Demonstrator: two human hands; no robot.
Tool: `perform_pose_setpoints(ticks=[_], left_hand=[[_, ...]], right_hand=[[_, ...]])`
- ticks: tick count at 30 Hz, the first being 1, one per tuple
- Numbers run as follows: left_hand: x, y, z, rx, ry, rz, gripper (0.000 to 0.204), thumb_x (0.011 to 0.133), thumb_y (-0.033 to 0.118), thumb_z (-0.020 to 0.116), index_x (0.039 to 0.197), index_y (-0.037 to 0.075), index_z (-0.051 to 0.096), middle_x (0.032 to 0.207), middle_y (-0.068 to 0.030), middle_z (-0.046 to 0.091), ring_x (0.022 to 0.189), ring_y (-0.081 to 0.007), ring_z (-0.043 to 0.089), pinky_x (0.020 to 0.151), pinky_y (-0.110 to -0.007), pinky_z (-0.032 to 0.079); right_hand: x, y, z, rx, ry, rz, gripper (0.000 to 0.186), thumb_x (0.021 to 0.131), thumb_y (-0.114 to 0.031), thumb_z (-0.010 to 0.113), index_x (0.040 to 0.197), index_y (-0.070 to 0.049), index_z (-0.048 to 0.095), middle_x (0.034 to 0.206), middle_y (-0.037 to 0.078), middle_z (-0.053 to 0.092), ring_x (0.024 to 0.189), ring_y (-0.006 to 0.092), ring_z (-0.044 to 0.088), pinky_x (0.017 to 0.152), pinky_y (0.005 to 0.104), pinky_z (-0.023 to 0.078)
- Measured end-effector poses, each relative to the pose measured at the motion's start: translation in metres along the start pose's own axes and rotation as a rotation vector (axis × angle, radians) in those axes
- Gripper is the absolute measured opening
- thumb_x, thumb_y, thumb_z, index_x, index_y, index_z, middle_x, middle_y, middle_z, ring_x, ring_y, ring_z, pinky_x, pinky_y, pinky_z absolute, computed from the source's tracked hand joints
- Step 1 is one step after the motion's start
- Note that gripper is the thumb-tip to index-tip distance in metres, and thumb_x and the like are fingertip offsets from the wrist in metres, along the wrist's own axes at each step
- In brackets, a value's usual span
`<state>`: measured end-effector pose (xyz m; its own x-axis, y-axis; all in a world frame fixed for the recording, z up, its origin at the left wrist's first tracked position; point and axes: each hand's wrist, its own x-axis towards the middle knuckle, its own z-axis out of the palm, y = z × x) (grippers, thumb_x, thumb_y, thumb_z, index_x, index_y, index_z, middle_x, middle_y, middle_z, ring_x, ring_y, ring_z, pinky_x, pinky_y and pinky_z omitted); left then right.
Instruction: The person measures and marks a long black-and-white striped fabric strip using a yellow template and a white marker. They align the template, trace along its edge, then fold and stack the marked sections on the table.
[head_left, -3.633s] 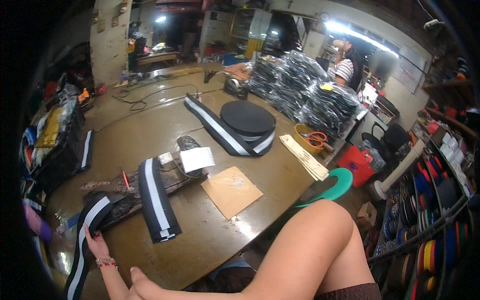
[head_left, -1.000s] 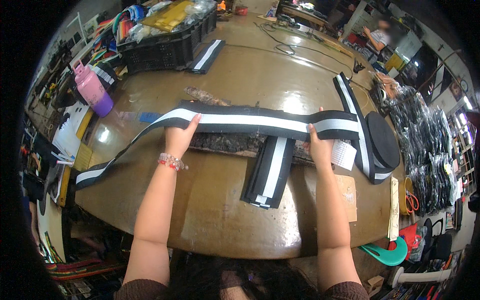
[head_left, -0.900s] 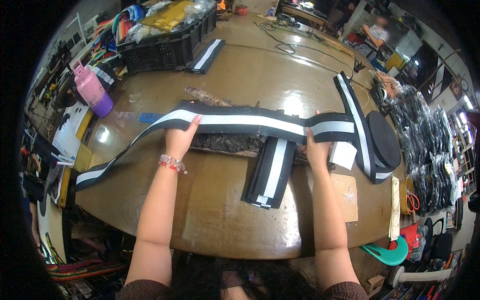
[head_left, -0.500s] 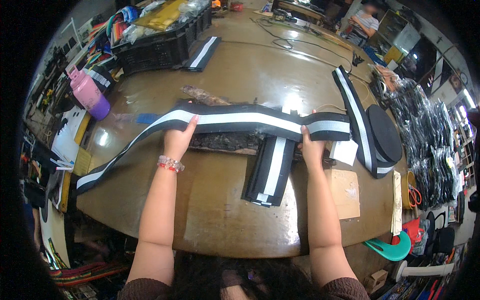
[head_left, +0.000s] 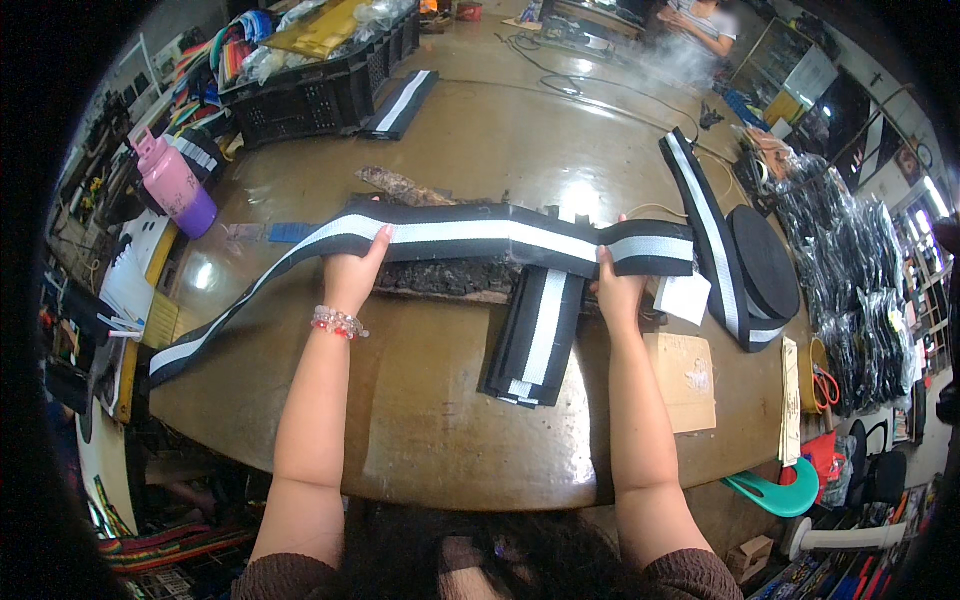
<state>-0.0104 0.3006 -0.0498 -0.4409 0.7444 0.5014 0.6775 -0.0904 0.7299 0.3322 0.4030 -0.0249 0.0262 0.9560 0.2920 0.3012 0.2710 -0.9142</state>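
A long strip of black webbing (head_left: 450, 236) with a white band down its middle is stretched between my hands. My left hand (head_left: 352, 268) pinches it, thumb on top, and its loose end trails down to the table's left edge. My right hand (head_left: 618, 285) grips it near its short right end, thumb over the face and fingers behind. Under the strip lies a dark, rough block (head_left: 445, 280). A stack of cut webbing pieces (head_left: 540, 330) lies in front of the block, its top partly covered by the held strip.
Right of my hands stands a roll of the same webbing (head_left: 768, 265); a brown card (head_left: 683, 385) lies nearer. At the left are a pink-purple bottle (head_left: 172, 185) and a black crate (head_left: 290, 112). Scissors (head_left: 826, 388) hang by the right edge. Across the table, a person (head_left: 700, 28) stands near whitish smoke.
Both hands keep their grip, and the strip has barely shifted. Whitish smoke or steam now shows near the person at the far right.
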Motion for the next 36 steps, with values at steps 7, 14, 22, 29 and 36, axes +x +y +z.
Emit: perform_pose_setpoints(ticks=[7,14,22,29,36], left_hand=[[0.0,0.0,0.0,-0.039,0.003,-0.081,0.034,0.086,0.028,0.066,0.105,0.0,0.062,0.099,-0.0149,0.066,0.092,-0.0291,0.062,0.084,-0.036,0.046],[0.003,0.024,-0.021,-0.478,0.241,-0.187,0.038,0.093,0.019,0.06,0.128,0.004,0.055,0.123,-0.0057,0.059,0.112,-0.0159,0.053,0.099,-0.03,0.038],[-0.01,0.079,-0.049,-1.097,0.404,-0.314,0.043,0.092,0.019,0.062,0.132,0.006,0.051,0.128,-0.0042,0.056,0.113,-0.0145,0.053,0.097,-0.032,0.041],[-0.045,0.156,-0.025,-1.288,0.215,-0.337,0.042,0.092,0.023,0.061,0.129,0.005,0.053,0.123,-0.005,0.059,0.106,-0.015,0.057,0.09,-0.034,0.045],[-0.109,0.221,-0.001,-1.219,-0.914,-0.872,0.047,0.101,0.039,0.035,0.104,0.0,0.06,0.091,-0.0112,0.065,0.075,-0.0184,0.062,0.066,-0.031,0.049]], right_hand=[[-0.001,-0.002,0.001,0.047,0.019,0.167,0.055,0.089,-0.005,0.059,0.14,-0.022,0.044,0.11,0.009,0.056,0.057,0.0102,0.049,0.044,0.0231,0.044],[-0.029,-0.122,-0.065,0.007,-0.087,0.054,0.042,0.076,-0.011,0.077,0.109,0.005,0.057,0.097,0.009,0.065,0.08,0.0151,0.062,0.062,0.0253,0.052],[0.005,-0.089,-0.039,-0.638,-0.652,0.217,0.05,0.075,-0.032,0.078,0.1,0.006,0.059,0.087,0.018,0.066,0.08,0.0219,0.066,0.069,0.0323,0.054],[-0.091,-0.121,-0.014,0.099,-0.735,-0.046,0.056,0.083,-0.043,0.069,0.119,-0.003,0.057,0.097,0.009,0.065,0.095,0.0168,0.06,0.084,0.0322,0.048],[-0.099,-0.081,-0.01,0.482,-0.102,-0.118,0.031,0.093,-0.034,0.061,0.1,-0.003,0.06,0.092,0.002,0.06,0.08,0.0104,0.054,0.067,0.0253,0.044]])
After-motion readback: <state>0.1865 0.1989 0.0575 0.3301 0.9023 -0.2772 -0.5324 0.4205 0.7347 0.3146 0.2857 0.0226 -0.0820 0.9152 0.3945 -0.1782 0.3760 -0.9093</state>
